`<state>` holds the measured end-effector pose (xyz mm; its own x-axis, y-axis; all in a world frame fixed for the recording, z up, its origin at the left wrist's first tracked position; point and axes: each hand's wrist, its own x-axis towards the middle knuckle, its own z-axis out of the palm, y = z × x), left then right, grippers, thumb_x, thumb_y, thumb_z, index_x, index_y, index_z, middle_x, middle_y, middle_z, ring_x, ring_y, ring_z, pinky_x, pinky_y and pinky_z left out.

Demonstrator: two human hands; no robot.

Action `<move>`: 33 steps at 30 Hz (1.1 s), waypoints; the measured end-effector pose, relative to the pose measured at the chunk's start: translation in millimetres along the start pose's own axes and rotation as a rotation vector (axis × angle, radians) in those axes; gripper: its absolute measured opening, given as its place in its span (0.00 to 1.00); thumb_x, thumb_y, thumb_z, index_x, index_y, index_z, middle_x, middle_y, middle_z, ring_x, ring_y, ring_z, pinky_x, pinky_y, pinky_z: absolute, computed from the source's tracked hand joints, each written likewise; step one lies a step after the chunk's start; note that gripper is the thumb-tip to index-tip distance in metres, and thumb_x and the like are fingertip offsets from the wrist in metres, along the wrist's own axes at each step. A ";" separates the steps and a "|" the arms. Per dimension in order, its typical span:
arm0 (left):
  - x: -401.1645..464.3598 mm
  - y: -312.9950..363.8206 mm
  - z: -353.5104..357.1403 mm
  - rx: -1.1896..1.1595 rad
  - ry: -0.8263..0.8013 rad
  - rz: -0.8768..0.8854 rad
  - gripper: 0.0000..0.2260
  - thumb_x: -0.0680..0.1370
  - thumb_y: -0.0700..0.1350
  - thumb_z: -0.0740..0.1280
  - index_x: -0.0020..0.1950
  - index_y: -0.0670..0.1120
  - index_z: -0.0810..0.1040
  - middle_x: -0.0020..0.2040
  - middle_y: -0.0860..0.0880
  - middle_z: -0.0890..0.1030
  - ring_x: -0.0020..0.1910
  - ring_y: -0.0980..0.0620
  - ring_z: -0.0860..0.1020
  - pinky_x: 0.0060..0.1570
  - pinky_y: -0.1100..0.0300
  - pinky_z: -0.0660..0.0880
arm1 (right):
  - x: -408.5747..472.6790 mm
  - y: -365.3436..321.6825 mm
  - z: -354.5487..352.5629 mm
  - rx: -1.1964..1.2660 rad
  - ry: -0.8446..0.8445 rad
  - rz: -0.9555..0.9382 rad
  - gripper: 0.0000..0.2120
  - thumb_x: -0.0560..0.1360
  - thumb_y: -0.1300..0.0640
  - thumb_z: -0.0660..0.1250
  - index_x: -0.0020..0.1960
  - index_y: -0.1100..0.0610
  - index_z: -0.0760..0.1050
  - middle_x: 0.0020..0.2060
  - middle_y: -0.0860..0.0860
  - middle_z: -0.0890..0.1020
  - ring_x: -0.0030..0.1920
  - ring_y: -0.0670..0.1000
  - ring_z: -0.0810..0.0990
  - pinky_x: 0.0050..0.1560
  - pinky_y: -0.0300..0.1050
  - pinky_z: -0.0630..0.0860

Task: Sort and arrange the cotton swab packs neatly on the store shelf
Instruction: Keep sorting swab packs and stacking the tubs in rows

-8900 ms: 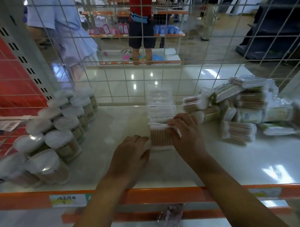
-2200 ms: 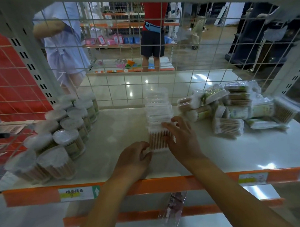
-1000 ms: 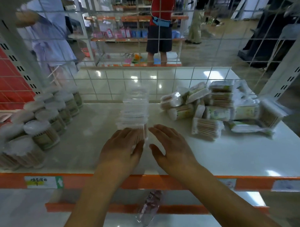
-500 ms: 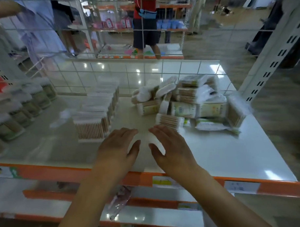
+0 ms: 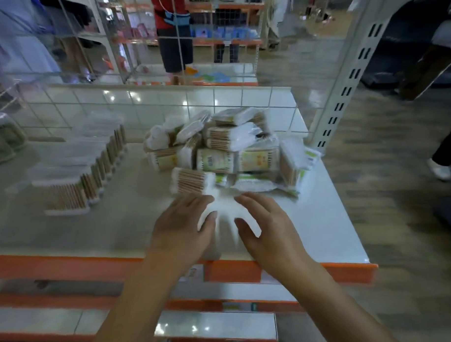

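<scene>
Hands poised in front of the loose heap, both released and empty.

Fingers of the left hand and the right hand are spread flat just above the shelf, nothing being grasped by either grip. The unsorted pile of cotton swab packs is heaped at 12 o'clock from the hands, the nearest pack lying just beyond the left fingertips at about 11 o'clock. The tidy row of packs is lined up at 10 o'clock, well apart from the pile. The step is judged best done if the nearest pack is taken by its long sides, so the soft wrapper is not crushed, then turned to match the row and set against its front end.
</scene>
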<state>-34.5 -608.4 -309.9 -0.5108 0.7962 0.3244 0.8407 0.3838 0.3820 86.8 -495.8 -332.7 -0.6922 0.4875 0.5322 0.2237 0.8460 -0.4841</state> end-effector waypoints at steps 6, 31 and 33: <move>15.3 39.8 23.5 -0.073 -0.053 0.028 0.15 0.74 0.48 0.62 0.56 0.44 0.80 0.52 0.46 0.81 0.52 0.44 0.77 0.48 0.55 0.72 | -17.0 36.5 -25.3 -0.033 0.030 0.087 0.16 0.70 0.57 0.67 0.57 0.59 0.79 0.53 0.54 0.81 0.54 0.48 0.73 0.54 0.32 0.67; 40.6 50.6 39.5 -0.158 0.024 0.040 0.11 0.76 0.43 0.66 0.57 0.45 0.79 0.53 0.49 0.80 0.52 0.50 0.77 0.49 0.63 0.68 | 39.3 79.6 -14.5 0.250 0.201 0.432 0.20 0.71 0.58 0.71 0.61 0.58 0.70 0.52 0.48 0.73 0.53 0.49 0.73 0.48 0.41 0.69; 43.5 52.7 40.2 -0.223 0.007 0.028 0.12 0.77 0.43 0.65 0.59 0.45 0.78 0.54 0.50 0.79 0.54 0.52 0.76 0.49 0.68 0.65 | 36.8 78.8 -14.7 0.264 0.191 0.419 0.21 0.72 0.59 0.70 0.62 0.58 0.70 0.53 0.49 0.73 0.53 0.48 0.72 0.49 0.39 0.68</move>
<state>-5.2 -534.8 -310.4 -0.4900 0.8014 0.3430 0.7943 0.2485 0.5543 89.1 -408.0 -341.1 -0.4375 0.8237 0.3606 0.2573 0.4989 -0.8276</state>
